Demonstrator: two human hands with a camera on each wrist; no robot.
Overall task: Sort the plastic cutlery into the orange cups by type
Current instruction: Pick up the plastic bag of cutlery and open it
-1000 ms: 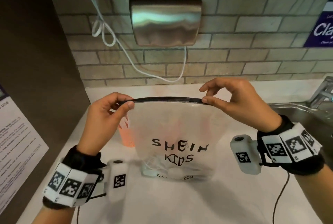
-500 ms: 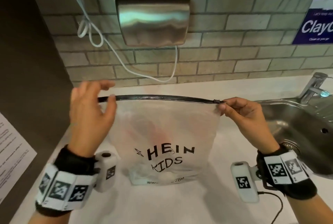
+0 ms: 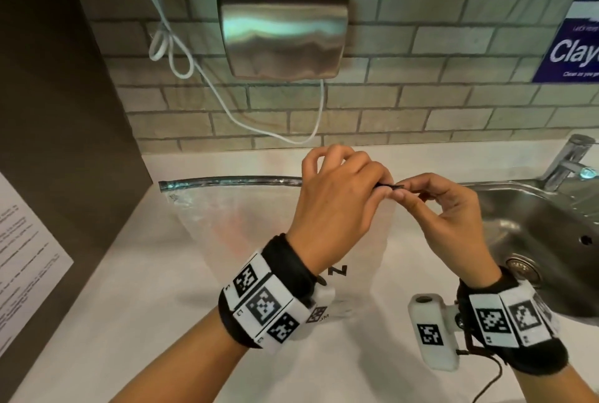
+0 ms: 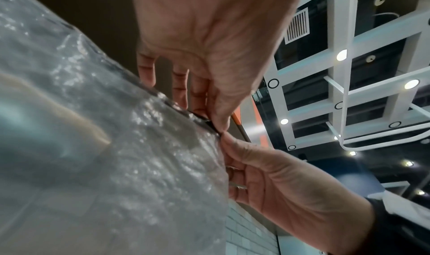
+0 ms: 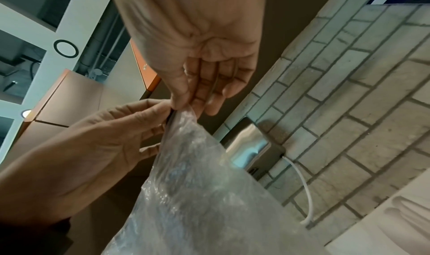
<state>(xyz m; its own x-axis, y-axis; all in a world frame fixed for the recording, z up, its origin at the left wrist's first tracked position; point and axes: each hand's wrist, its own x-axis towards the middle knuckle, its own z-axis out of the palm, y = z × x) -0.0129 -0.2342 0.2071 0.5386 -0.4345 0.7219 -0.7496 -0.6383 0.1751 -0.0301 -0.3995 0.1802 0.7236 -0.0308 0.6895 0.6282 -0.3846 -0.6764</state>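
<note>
Fingertips of our left hand [image 3: 337, 195] and right hand [image 3: 453, 218] meet at the right end of the dark zip strip [image 3: 233, 180] that runs along the top of the clear, crinkled plastic zip bag [image 3: 246, 224]. We note the left thumb and forefinger [image 4: 221, 119] clamped on the strip's end, the other left fingers loosely curled behind it; the right thumb and forefinger [image 5: 179, 100] pinch the same end just beside them, the remaining right fingers lying folded against the film. Both hands touch at the pinch point. We hold the bag upright above the white countertop [image 3: 129, 305], its top edge stretching out to our left, unsupported at the far corner. Black printed lettering shows on the bag's front, mostly hidden behind our left wrist. A faint orange tint shows through the film in the head view, but we cannot tell what it belongs to, and no cutlery can be made out clearly in any view. To our right sits the stainless steel sink [image 3: 534, 227] with its chrome tap [image 3: 567, 159]. On the grey brick wall hangs the brushed metal hand dryer [image 3: 282, 33], a white cord [image 3: 227, 104] looping from it.
</note>
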